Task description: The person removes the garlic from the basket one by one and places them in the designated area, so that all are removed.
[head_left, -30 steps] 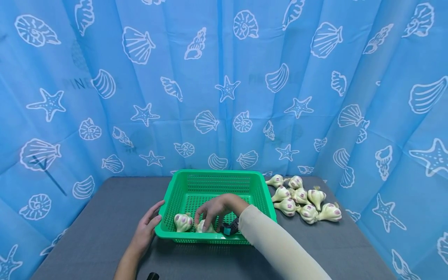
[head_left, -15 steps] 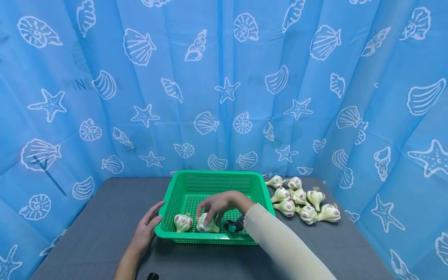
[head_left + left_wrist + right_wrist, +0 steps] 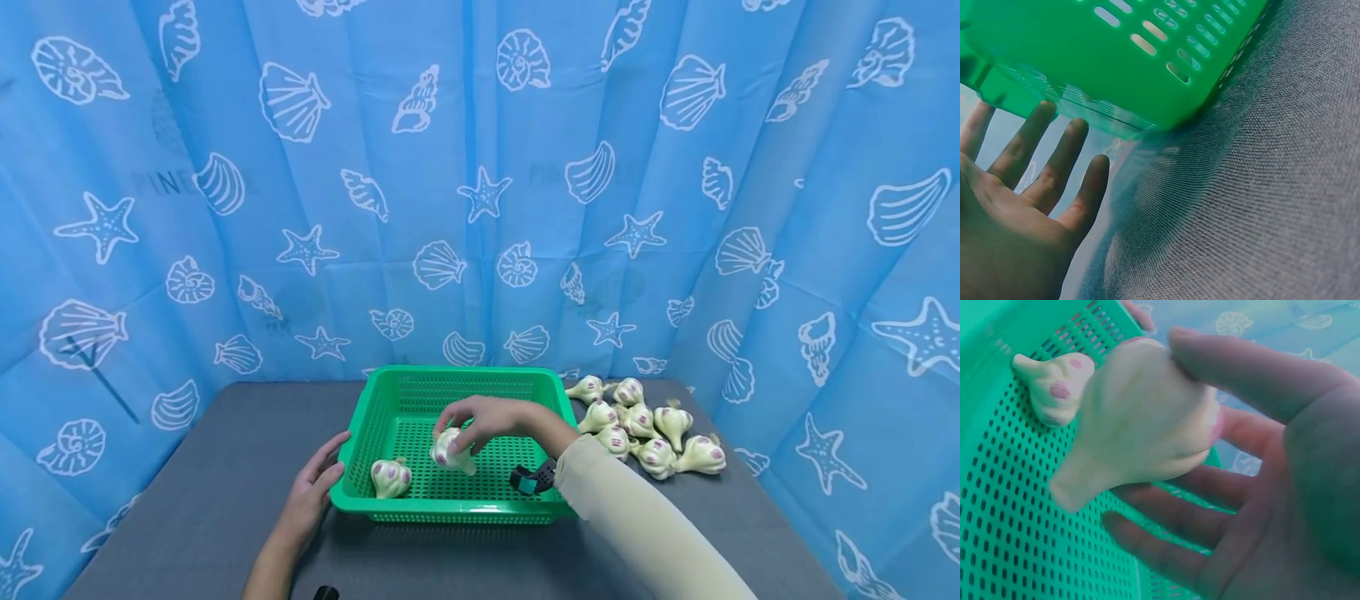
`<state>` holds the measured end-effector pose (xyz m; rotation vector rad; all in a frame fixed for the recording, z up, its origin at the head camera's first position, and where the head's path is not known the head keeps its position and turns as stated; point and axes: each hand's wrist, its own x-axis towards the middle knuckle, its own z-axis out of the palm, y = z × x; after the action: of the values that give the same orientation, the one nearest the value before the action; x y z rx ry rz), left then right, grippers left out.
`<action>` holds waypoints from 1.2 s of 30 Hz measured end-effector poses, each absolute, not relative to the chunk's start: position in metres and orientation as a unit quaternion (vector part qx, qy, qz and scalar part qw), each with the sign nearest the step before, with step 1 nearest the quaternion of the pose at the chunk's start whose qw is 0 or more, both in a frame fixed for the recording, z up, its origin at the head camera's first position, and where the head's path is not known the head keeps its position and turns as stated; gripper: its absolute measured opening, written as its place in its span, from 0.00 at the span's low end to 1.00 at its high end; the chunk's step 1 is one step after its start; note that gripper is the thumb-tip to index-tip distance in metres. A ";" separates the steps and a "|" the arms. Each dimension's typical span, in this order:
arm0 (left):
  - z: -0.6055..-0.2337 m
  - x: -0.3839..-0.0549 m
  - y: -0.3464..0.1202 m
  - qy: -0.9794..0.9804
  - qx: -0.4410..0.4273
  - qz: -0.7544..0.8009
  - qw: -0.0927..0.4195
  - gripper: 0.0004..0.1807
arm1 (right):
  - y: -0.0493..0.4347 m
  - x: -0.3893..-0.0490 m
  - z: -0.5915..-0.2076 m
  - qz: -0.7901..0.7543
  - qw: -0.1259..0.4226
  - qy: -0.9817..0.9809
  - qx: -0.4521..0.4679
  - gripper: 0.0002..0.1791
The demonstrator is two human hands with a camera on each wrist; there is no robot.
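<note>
In the head view, my right hand (image 3: pixel 489 419) holds a white garlic bulb (image 3: pixel 448 451) with pinkish-purple patches above the floor of the green plastic basket (image 3: pixel 450 506). The right wrist view shows the thumb on one side of this bulb and fingers under and behind it, its stem pointing down-left. A second garlic bulb (image 3: pixel 1057 390) lies in the basket's near left corner. My left hand (image 3: pixel 309 487) is at the basket's left rim with its fingers extended; in the left wrist view the fingertips (image 3: pixel 1044 111) meet the basket's edge.
Several garlic bulbs (image 3: pixel 656 457) are piled on the grey tabletop (image 3: pixel 262 450) right of the basket. A blue shell-print curtain (image 3: pixel 480 250) hangs behind and at the sides. A small black object (image 3: pixel 326 592) shows at the bottom edge.
My right hand has lifted the garlic bulb off the basket's near side, moving up and slightly right. The left hand keeps its place at the rim.
</note>
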<state>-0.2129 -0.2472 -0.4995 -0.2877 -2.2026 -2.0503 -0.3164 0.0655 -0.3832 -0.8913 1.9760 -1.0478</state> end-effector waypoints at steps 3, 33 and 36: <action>-0.500 -0.213 -0.247 -0.725 -0.098 -0.679 0.060 0.27 | 0.072 -0.314 -0.378 -0.414 0.319 0.772 -0.361 0.17; -0.501 -0.212 -0.246 -0.737 -0.078 -0.669 0.053 0.27 | 0.149 -0.280 -0.365 -0.538 -0.001 0.778 -0.324 0.18; -0.500 -0.212 -0.246 -0.739 -0.074 -0.668 0.053 0.27 | 0.158 -0.277 -0.364 -0.526 -0.045 0.794 -0.303 0.17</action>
<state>-0.2120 -0.2464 -0.5000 -0.2259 -2.2456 -2.0299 -0.2766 0.1580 -0.3644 -0.9802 2.5676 -1.7006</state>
